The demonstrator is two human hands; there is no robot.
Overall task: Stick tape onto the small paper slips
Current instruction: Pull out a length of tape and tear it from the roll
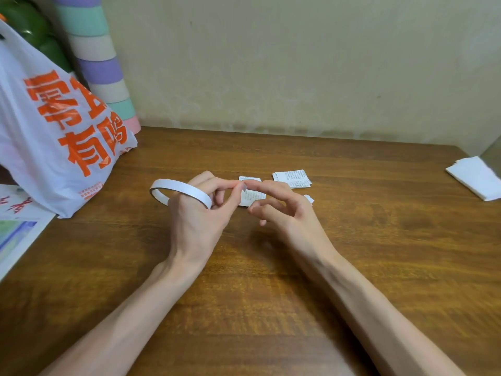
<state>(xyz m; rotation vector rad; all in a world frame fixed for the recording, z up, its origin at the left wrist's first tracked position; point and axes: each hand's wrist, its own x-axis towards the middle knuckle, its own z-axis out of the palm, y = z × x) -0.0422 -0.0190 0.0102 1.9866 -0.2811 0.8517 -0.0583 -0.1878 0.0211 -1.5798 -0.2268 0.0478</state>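
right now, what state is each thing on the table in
tape roll, looped round the left hand
tape end, pinched by left hand, right hand fingertip touching
paper slip, flat on table under the fingers
slip stack, flat, untouched
plastic bag, standing, bulging

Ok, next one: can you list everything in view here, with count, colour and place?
tape roll: one, white, looped over the left hand's fingers
slip stack: one, white with print, mid-table behind the hands
loose slips: two, white with print, one under the fingertips, one just behind it
scrap: one, white, beside the right hand
folded paper: one, white, table's right edge
plastic bag: one, white with orange print, table's left rear
banded column: one, pastel stripes, behind the bag
green object: top-left, unclear
printed sheets: left edge
table: one, brown wood
left hand: pinches the tape end
right hand: fingertip at the tape end, grip unclear
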